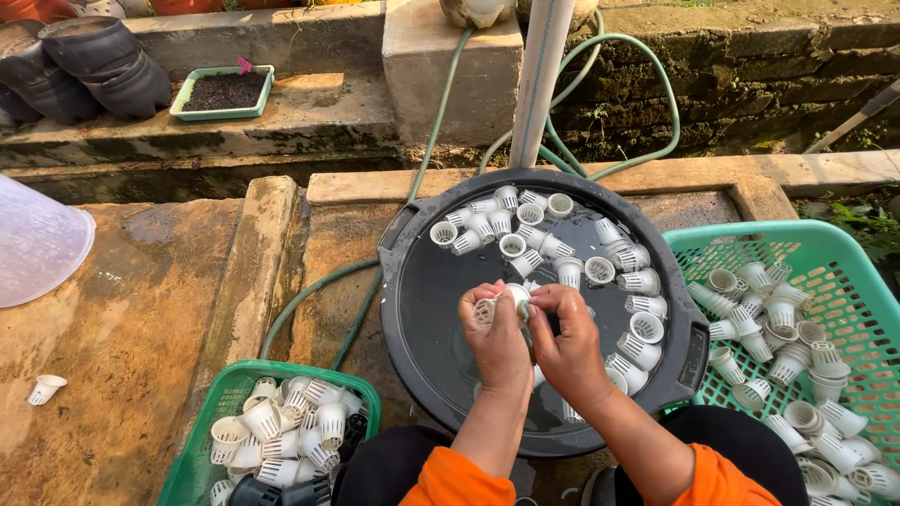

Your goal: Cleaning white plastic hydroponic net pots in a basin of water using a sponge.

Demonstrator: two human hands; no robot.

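Both hands met over the middle of a round black tub of water, and between them they held a small white slotted net cup just above the surface. The left hand had its grip closed around the cup's side, fingers curled to steady it, while the right hand pinched in from the other side, thumb and fingertips shut on the rim or on something small against it; which of the two was too small to tell. Held low over the water, the cup looked placed so that drips would fall back into the tub. Many more white net cups floated along the far and right side of the tub. A green basket near the person's left knee was heaped with cups, and a larger green basket to the right held cups spread loosely; set on either side, both lay within easy reach. The ground was worn, damp concrete outdoors, with one stray cup lying well apart to the left. A green hose ran past the tub to a white pipe, and a green seed tray of dark soil sat on a ledge beside stacked black pots.
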